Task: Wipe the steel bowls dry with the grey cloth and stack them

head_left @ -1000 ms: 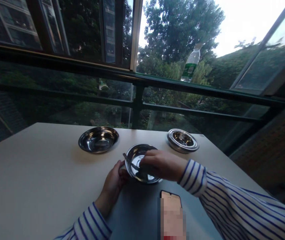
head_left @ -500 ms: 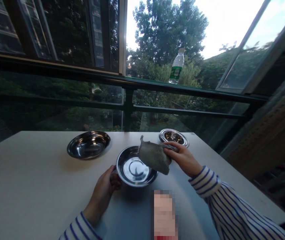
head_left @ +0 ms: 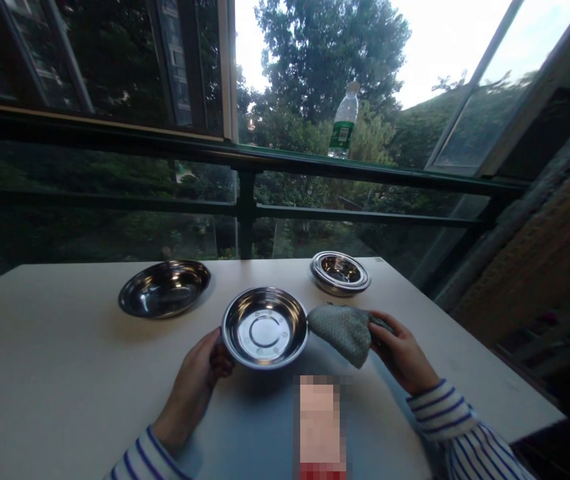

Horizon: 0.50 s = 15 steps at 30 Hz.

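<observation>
My left hand (head_left: 196,380) grips the left rim of a shiny metal bowl (head_left: 265,330), thumb at the edge and fingers curled beneath it. The bowl is tilted slightly toward me, and its inside shows nothing in it. To the right of the bowl, my right hand (head_left: 402,350) pinches a grey-green cloth (head_left: 342,328) by one end. The cloth spreads leftward from my fingers, its left tip close to the bowl's right rim; whether they touch I cannot tell.
On the white table (head_left: 65,373), a wide metal basin (head_left: 165,289) stands at the back left and a stack of metal bowls (head_left: 341,273) at the back right. A plastic bottle (head_left: 343,127) with a green label stands on the railing (head_left: 295,160). A pixelated patch hides the front middle.
My right hand has drawn the cloth right, from over the bowl's right side to beside its rim. My left hand still holds the bowl. The view has shifted slightly.
</observation>
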Motion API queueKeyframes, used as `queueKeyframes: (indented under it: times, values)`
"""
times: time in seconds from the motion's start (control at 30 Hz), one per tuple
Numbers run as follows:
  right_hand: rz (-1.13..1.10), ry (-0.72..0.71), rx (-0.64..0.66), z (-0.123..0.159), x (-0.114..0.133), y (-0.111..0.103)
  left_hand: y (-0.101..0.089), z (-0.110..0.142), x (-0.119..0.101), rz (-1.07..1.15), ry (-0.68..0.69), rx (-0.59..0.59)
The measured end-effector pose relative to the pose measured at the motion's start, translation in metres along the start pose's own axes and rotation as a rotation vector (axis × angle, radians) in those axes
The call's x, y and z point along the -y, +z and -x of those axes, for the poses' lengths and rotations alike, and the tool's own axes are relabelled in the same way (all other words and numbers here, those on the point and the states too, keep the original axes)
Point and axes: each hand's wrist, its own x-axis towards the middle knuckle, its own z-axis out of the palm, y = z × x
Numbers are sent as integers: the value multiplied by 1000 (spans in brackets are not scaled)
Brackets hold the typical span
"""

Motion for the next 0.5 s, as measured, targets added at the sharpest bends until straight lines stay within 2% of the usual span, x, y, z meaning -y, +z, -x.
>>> queueKeyframes:
  times: [0.2,0.5]
  values:
    - [-25,12,-42,5,-12,-15,1,0,-1,-31,6,5]
    - [67,26,45,5,-33,-6,4,1,2,-58,8,50]
